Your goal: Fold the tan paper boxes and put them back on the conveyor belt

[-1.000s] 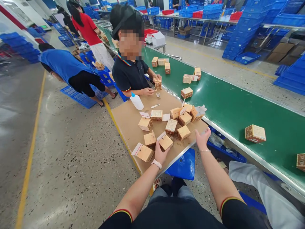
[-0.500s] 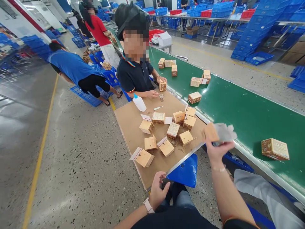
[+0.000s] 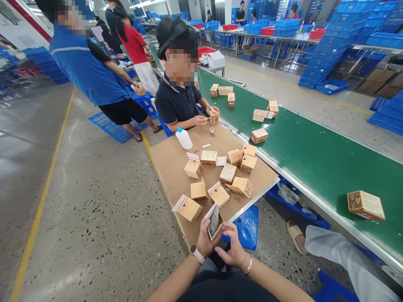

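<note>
Low over the near edge of the table, my left hand [image 3: 204,240] is closed around a small cardboard box [image 3: 219,230]. Its top is open and faces me, with a silvery pouch [image 3: 214,219] visible inside. My right hand [image 3: 234,248] is at the box's right side, thumb and fingers apart. Its fingertips reach the box edge, though whether they press on it I cannot tell. Several similar boxes stand on the brown-covered table [image 3: 170,167], many with white-edged flaps raised; the nearest is a flap-up box [image 3: 219,196] just beyond my hands.
A green conveyor [image 3: 299,155] runs along the right, carrying several boxes, one close box [image 3: 365,205] among them. Across the table a co-worker [image 3: 179,100] handles a box near a white bottle [image 3: 184,139] and a small cup [image 3: 212,130]. A blue stool [image 3: 247,226] stands under the table edge.
My right hand has brought the box from beside the conveyor to my front, where my left hand now holds it. The person in the blue vest has straightened up. One table box is turned differently.
</note>
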### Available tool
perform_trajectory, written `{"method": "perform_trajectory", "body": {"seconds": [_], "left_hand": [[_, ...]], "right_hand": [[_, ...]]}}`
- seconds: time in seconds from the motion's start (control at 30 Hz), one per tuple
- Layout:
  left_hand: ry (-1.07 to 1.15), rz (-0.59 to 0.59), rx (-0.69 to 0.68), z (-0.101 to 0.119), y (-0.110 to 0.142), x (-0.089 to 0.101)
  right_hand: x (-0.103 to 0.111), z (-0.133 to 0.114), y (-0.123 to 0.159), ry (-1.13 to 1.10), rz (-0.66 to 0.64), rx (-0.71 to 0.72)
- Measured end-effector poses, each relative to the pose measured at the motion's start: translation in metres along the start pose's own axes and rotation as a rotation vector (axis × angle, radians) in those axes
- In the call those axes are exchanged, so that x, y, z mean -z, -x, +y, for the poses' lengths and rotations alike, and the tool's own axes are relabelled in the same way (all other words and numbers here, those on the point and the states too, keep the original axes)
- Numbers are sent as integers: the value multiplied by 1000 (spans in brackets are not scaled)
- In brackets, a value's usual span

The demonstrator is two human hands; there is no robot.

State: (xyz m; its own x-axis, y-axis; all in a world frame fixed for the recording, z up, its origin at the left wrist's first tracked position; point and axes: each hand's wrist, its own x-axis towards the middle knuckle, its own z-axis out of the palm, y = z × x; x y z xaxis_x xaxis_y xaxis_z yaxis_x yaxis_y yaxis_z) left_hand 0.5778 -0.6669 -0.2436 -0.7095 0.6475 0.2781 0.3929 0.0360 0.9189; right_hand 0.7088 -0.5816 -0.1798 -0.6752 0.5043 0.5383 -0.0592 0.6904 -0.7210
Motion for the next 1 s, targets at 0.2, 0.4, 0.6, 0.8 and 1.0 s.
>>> {"method": "perform_trajectory", "body": {"seconds": [0.2,0.4,0.6,0.8,1.0], "left_hand": [[-421,162,-481,-27,-8,32],[-623,61,-575,-28,9,41],[-568,-34,-440,-10,-13,40],[-271,103,-85,10,-19,40],[-409,-110,46,21,-26,45]], "right_hand": [[-5,33,-23,173,-222,106],[-5,56,-31,197,-456,187],[-23,49,-47,103,-386,20],[-61,29,-43,-95,22,-438],[-52,22,-48,-59,-109,-474]]}}
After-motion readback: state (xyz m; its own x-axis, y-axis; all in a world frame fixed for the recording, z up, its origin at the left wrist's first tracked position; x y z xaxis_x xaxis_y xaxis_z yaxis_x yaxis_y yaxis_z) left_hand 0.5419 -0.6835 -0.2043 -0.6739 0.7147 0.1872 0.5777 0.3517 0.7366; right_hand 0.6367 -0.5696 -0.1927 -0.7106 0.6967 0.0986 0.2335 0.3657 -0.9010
